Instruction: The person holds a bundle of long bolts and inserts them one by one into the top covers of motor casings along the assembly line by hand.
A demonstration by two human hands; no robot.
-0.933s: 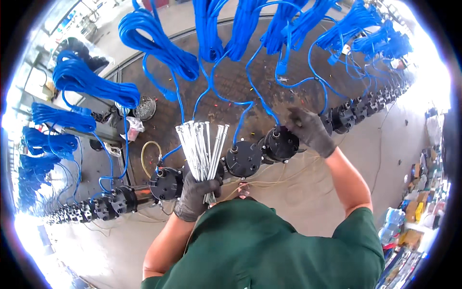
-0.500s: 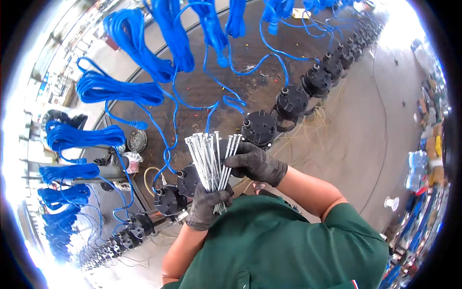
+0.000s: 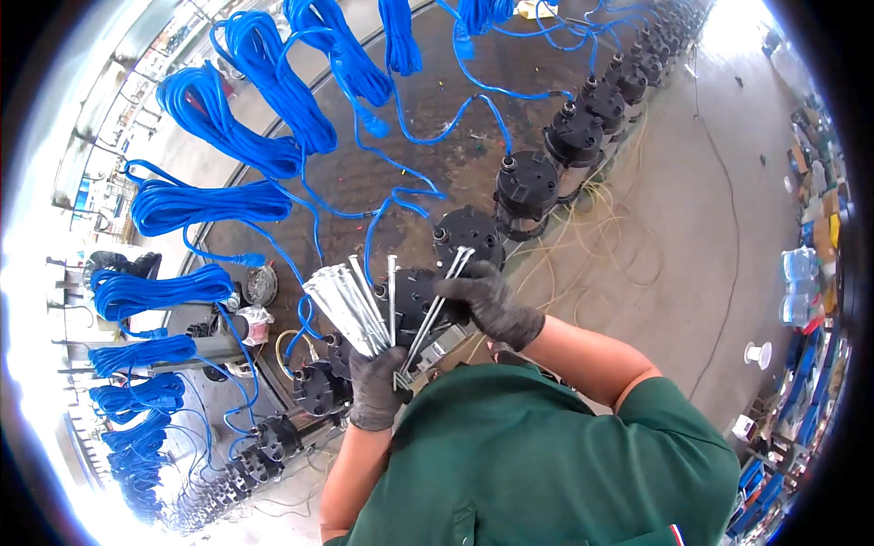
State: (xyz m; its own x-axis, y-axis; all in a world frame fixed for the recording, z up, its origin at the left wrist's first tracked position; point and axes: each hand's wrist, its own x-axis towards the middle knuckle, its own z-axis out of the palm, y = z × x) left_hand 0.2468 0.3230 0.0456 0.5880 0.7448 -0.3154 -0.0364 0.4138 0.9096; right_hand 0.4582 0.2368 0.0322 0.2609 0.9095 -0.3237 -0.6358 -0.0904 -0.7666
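My left hand point(image 3: 375, 387), in a dark glove, is closed round the lower ends of a bundle of long silver bolts point(image 3: 344, 308) with heads up. One bolt point(image 3: 392, 296) stands a little apart from the bundle. My gloved right hand point(image 3: 492, 305) pinches a few more long bolts point(image 3: 435, 314), their heads showing above the fingers and their lower ends near my left hand. Just beyond my right hand is a round black motor-like housing point(image 3: 469, 235). Another black housing point(image 3: 408, 293) sits between my hands, partly covered by the bolts.
More black housings point(image 3: 528, 182) run in a row along the table edge to far right and near left. Coiled blue cables point(image 3: 214, 205) hang along the far side, with loose leads crossing the dark tabletop point(image 3: 410, 173). Thin pale tubes point(image 3: 592, 237) trail at right. A white spool point(image 3: 757, 355) lies on the floor.
My right hand has drawn a few bolts away to the right from the bundle. My left hand has tilted its bundle leftward. The whole view has shifted slightly.
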